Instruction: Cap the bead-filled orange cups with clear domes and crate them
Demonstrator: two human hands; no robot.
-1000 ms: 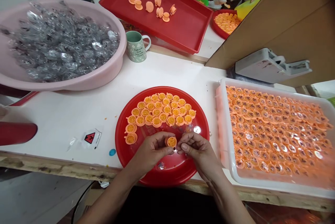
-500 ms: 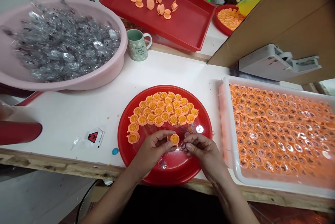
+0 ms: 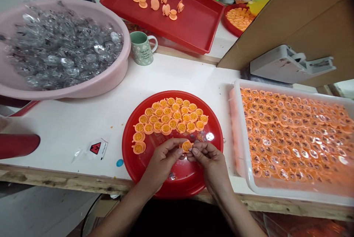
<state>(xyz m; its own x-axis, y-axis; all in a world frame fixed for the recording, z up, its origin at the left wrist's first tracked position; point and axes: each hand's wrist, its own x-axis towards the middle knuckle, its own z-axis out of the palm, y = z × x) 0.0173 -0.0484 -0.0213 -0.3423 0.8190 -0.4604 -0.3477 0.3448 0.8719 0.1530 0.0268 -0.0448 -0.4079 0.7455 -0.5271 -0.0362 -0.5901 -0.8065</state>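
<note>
Left hand (image 3: 163, 158) pinches an orange cup (image 3: 186, 146) at lower centre — right hand (image 3: 212, 158) close against it, whether pinching anything I cannot tell.

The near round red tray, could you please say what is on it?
Small orange cups and some shiny round pieces; anything beneath the left hand and right hand is covered.

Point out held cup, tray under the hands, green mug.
Held cup (image 3: 187, 146): head view, on its yellow inside.
Tray (image 3: 182, 190): head view, on its near rim.
Mug (image 3: 142, 49): head view, on its outer side.
</note>
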